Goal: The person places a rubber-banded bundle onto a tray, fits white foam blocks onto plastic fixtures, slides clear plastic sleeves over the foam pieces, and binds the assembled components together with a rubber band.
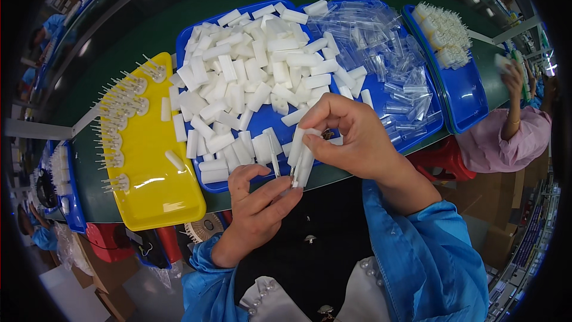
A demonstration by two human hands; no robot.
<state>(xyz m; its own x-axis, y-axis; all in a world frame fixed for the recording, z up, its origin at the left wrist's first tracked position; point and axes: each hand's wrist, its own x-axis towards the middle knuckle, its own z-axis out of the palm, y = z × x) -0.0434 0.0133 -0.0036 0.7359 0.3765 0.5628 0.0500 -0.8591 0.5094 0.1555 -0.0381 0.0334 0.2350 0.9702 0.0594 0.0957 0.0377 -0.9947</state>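
Note:
In front of me, over the near edge of the trays, both hands meet at a white block [302,167]. My right hand [351,134] grips its upper end between thumb and fingers. At the block's lower end, my left hand [259,200] is closed, its fingertips at a slim, pale, shiny rod [273,149] that stands up beside the block. Where the fingertips meet the block, small details are hidden. Just beyond my hands, a blue tray [259,120] is heaped with white blocks [238,65], some showing small holes in their ends.
On the left, a yellow tray [156,188] carries several white pieces with upright pins [122,98]. A blue tray of clear plastic sleeves [363,30] stands back right. Farther right, another blue tray [465,95] holds bundled white sticks [444,33]. A person in pink [506,143] sits beyond.

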